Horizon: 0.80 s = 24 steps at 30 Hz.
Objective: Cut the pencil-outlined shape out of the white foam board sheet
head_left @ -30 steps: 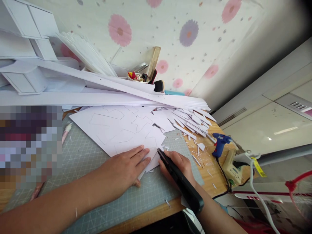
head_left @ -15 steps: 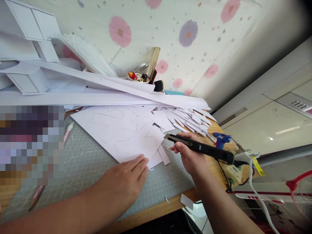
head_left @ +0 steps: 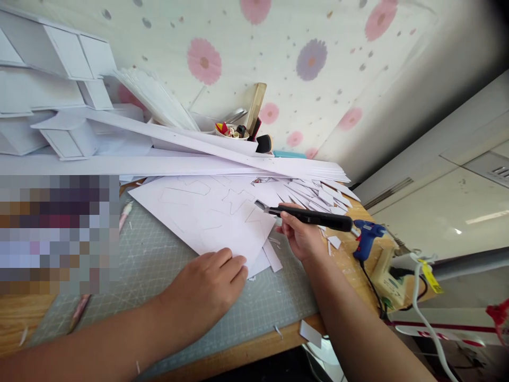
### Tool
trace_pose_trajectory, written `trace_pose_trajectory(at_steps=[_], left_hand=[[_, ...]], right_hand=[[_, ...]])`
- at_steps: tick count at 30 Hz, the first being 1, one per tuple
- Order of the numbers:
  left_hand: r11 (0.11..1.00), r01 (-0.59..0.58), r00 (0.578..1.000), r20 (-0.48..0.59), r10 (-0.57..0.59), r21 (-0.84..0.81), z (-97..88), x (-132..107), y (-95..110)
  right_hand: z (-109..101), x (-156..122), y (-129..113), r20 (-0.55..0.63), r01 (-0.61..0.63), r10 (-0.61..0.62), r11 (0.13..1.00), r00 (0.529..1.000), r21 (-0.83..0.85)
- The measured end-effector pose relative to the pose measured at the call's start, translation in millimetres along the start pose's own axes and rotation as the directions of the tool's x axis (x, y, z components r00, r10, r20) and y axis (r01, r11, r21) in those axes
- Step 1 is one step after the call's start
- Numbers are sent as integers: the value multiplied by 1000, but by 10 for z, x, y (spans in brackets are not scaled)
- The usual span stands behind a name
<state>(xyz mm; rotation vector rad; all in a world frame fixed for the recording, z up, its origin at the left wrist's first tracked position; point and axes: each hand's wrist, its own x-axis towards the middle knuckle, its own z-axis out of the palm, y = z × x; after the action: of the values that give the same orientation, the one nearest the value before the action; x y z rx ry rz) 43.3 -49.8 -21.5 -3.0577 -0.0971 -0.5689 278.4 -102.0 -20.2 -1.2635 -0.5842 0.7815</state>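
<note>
The left hand [head_left: 210,281] lies flat with the fingers a little bent. The fingertips press on the near corner of the white sheet [head_left: 214,217]. The right hand [head_left: 302,236] is closed around the black knife [head_left: 314,216] and holds it above the right edge of the sheet, with the blade end pointing left.

The sheet lies on the green cutting mat [head_left: 159,265], in the middle of the table [head_left: 246,350]. It shows several cut outlines. It looks like thin foam board or card, so I judge it light and quite stiff, but easy to dent or bend at the narrow parts between the outlines. It may also slide on the mat. It is better held with a flat palm near an uncut edge.

A narrow strip [head_left: 272,254] lies just beside the sheet's near right corner. Farther right there are many white offcuts [head_left: 326,195], and a blue glue gun [head_left: 368,234] lies near the table's right edge.
</note>
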Motion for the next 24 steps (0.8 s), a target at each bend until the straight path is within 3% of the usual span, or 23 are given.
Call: trace_pose_trajectory(at_steps=[4, 8, 13, 18, 24], left_hand=[[999, 8, 1000, -9, -8, 32, 29, 66, 71], [999, -16, 999, -32, 18, 36, 122, 29, 128], [999, -13, 1000, -22, 14, 38, 178, -44, 171], [999, 32, 999, 25, -32, 3, 180, -50, 167], [1000, -4, 999, 36, 4, -7, 199, -45, 151]], right_hand=[[-50, -9, 1, 48, 9, -11, 999, 999, 47], [-47, -29, -61, 125, -74, 64, 994, 990, 76], [193, -68, -117, 173, -87, 91, 996, 981, -31], [484, -101, 26, 199, -73, 99, 988, 975, -132], [527, -155, 225, 154, -18, 52, 976, 987, -216]])
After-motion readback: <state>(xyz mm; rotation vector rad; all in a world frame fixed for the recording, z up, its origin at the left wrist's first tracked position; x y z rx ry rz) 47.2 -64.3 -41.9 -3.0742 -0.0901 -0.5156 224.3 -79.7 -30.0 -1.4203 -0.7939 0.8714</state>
